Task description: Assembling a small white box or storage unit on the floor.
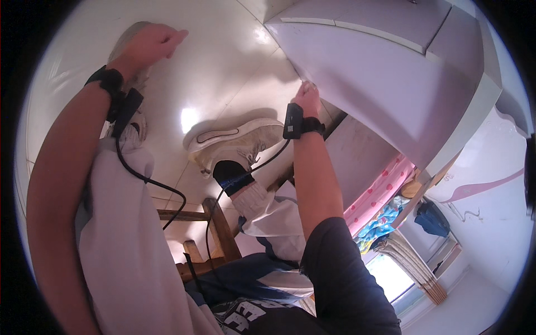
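Note:
My left hand (151,47) is above the pale tiled floor, at the far left, over the toe of my light grey shoe (125,42). Its fingers are curled in, one tip or the thumb points right, and nothing shows in it. My right hand (307,99) is low beside the bottom edge of a pale lilac cabinet (368,84). The fingers there are drawn together; a small pale spot shows at their tips, but I cannot make out what it is. Each wrist wears a black strap with a small black box (293,121) and a cable.
Between my arms my other beige shoe (234,142) rests sideways on the floor (223,67). A wooden stool (220,229) stands beneath me. Black cables (148,180) hang between my arms and legs. At the right are pink heart-patterned fabric (385,181), a curtain (413,262) and a window.

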A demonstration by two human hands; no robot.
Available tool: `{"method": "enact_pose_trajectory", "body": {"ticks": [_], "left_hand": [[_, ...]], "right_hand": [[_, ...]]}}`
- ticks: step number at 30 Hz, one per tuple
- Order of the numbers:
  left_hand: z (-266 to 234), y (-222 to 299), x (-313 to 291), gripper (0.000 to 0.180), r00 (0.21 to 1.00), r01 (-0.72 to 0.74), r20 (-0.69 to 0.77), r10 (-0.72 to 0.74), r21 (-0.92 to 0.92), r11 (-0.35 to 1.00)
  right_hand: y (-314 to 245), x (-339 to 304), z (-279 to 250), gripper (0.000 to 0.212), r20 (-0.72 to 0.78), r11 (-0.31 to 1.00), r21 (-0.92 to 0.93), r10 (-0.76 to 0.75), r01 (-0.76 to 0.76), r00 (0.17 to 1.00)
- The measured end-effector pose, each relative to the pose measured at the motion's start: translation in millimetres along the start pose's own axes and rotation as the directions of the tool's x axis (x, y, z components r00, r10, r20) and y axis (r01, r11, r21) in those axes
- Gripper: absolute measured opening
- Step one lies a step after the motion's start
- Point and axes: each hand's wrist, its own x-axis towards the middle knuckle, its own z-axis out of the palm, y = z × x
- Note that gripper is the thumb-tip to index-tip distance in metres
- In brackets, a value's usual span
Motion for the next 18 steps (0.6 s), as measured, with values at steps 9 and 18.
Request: {"method": "enact_pose_trajectory", "body": {"ticks": [9,18], "left_hand": [[-2.7,1.5,10.6,0.05,0.999,-0.041,0.024,0.04,0.055,0.998],[2.9,21.6,20.3,0.049,0.997,-0.068,-0.025,0.068,-0.029,0.997]], "right_hand": [[-77.7,-12.4,-110.1,0.029,-0.348,0.644,0.722,0.024,0.252,0.937],[65.7,4.7,16.1,0.043,-0.611,0.525,0.745,0.292,0.411,0.736]]}}
